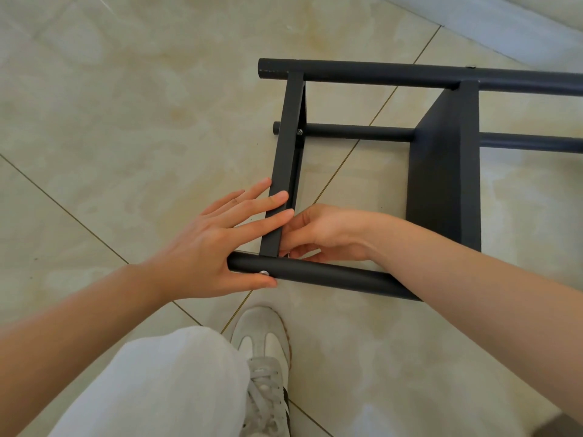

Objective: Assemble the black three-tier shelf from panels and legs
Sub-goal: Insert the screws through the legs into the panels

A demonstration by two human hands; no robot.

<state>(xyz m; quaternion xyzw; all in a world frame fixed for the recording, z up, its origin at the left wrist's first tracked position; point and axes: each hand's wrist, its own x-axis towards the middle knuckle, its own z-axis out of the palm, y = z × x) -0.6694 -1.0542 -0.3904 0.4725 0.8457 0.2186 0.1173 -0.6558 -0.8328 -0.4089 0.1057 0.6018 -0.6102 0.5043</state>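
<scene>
The black shelf lies on its side on the tiled floor. Its end panel (288, 146) stands edge-up between a far leg (410, 75), a lower leg (356, 134) and a near leg (331, 275). A second panel (444, 171) stands further right. My left hand (220, 244) lies with straight fingers across the end panel's edge, thumb under the near leg beside a silver screw head (264, 272). My right hand (325, 234) reaches behind the end panel at the joint with the near leg, fingers curled; what they pinch is hidden.
My white trouser leg (157, 383) and grey-white sneaker (268, 357) are just in front of the near leg. Beige floor tiles (126, 105) spread to the left. A pale baseboard (504, 29) runs along the top right.
</scene>
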